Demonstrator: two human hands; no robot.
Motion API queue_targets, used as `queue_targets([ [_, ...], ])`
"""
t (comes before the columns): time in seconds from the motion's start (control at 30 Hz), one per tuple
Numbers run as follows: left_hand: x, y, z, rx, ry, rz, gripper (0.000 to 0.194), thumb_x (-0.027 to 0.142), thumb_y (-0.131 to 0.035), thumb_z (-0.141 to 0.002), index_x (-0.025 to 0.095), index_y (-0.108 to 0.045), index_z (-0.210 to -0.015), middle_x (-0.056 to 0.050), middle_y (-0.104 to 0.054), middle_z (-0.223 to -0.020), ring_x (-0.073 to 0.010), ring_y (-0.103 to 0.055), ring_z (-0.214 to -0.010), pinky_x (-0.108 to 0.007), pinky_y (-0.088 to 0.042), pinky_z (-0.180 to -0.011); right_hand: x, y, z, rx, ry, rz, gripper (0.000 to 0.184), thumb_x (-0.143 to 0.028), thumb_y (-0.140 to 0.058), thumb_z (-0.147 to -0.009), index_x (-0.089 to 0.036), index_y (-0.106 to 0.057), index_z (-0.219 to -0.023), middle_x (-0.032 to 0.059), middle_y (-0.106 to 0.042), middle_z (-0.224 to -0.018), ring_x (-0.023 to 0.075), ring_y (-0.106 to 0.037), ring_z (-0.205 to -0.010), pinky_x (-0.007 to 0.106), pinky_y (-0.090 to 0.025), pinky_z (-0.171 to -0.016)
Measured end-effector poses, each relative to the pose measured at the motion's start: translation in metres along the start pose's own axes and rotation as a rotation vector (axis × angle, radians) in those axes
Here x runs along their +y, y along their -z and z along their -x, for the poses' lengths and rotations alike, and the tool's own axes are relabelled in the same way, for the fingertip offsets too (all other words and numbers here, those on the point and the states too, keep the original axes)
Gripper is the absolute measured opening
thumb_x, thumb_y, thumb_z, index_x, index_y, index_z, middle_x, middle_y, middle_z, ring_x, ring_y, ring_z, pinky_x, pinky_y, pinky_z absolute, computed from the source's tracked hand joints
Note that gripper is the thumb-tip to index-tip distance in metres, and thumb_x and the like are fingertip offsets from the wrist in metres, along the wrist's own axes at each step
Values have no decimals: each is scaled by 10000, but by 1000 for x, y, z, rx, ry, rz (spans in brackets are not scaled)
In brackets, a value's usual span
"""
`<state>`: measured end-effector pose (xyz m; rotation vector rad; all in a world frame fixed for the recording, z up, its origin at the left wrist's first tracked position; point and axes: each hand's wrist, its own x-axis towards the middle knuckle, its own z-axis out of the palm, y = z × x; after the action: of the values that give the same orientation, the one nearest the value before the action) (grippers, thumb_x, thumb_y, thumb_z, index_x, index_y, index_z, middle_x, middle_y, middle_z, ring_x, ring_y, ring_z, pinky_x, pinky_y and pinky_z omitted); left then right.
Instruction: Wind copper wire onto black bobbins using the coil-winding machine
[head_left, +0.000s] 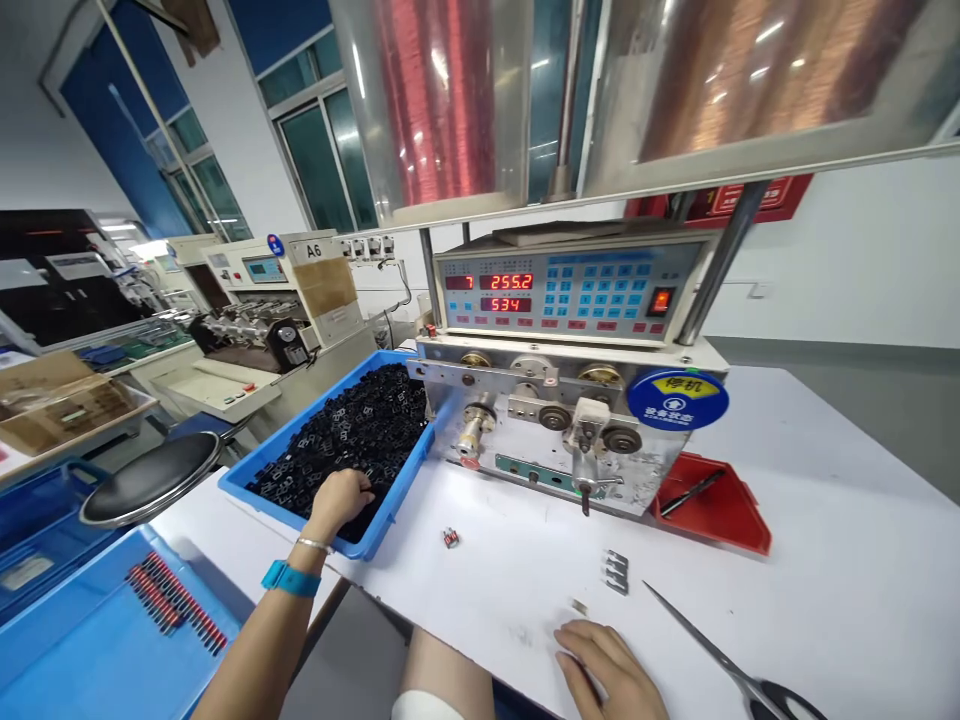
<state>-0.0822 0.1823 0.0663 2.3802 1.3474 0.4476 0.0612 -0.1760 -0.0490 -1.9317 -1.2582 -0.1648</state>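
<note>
My left hand (pixel 341 503), with a blue wristband, reaches into a blue tray (pixel 251 500) full of small black plastic parts (pixel 352 430). Its fingers are curled together over the parts, and whatever lies between the fingertips is hidden. My right hand (pixel 611 672) rests low over the white table, thumb and fingers apart. Just beyond its fingertips lies a small tan piece (pixel 580 606), slightly blurred. Several metal-grey pieces (pixel 616 572) sit in a short row farther up. A small red and silver part (pixel 450 538) lies between the tray and my right hand.
A coil winding machine (pixel 555 400) with a lit red display stands behind, wire spools (pixel 435 100) above it. Black scissors (pixel 720 650) lie at right, near a red bin (pixel 720 505) holding a pen-like tool. At lower left, another blue tray (pixel 67 640) holds rows of red parts (pixel 176 600).
</note>
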Motion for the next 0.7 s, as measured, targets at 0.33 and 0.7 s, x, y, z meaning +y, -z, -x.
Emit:
queue_targets([
  [0.33,48,-23,91,-212,-109,991,326,436,-715,-631,157,-670,-794,-44,-690,-688,-159,-599,-588,-271,-487,-575,-47,15,-28,68,-175,-352,171,-299,-541,-865,-225,-667,-954,69,-658,-854,151,-626,-671,235,-553,-597],
  [0.7,126,-53,172,-648,8,1578,200,219,-869,-478,189,-718,-606,-6,-705,-621,-94,-613,-540,-187,-488,-544,-87,37,-41,310,-20,-667,162,-193,-565,-846,-250,-680,-944,52,-640,-877,158,-638,-771,262,-546,-658],
])
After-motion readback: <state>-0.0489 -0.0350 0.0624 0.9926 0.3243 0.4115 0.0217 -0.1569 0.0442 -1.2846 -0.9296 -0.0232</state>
